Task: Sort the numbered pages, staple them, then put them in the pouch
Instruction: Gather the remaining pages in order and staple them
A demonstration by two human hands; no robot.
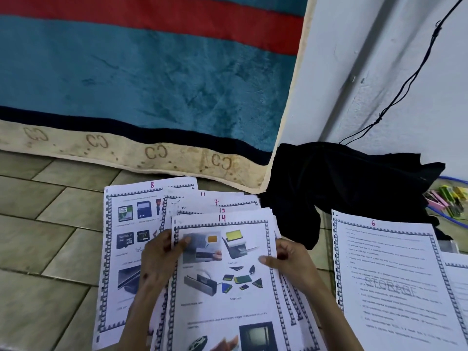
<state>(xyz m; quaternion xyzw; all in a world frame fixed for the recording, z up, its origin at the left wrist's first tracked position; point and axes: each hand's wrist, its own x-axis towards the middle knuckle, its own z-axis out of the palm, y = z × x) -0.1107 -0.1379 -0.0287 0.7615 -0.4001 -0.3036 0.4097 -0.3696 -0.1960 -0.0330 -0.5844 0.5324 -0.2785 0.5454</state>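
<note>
On the tiled floor [45, 224], both hands work a fanned stack of printed sheets. Left hand [162, 262]: fingers curled at the left edge of page 14 [228, 282], thumb laid over onto its printed face, pinching that edge. Forearm comes up from the bottom of the frame, angled slightly right. Right hand [291, 262]: fingers curled at the right edge of page 14, thumb pointing left across the sheet, gripping the edge. Forearm runs in from the lower right corner.

Page 14 is topmost in the stack, between the two hands, pictures of card readers and memory cards showing. Just behind page 14, top edges peek out: sheets marked 13 [222, 210], 7 [216, 202] and 11 [202, 194]. Left of page 14, partly under the left hand, lies page 8 [119, 236]. Right of page 14, apart from the stack, lies page 6 [390, 274], text only, with another sheet edge [455, 279] beyond it.

Behind page 14: blue and red striped mattress [152, 72] with a beige border. Behind and right of page 14: black cloth [342, 178] bunched against the white wall [354, 59], a black cable [410, 79] hanging down it. Far right, small coloured objects [448, 201], blurred; cannot tell what they are.
</note>
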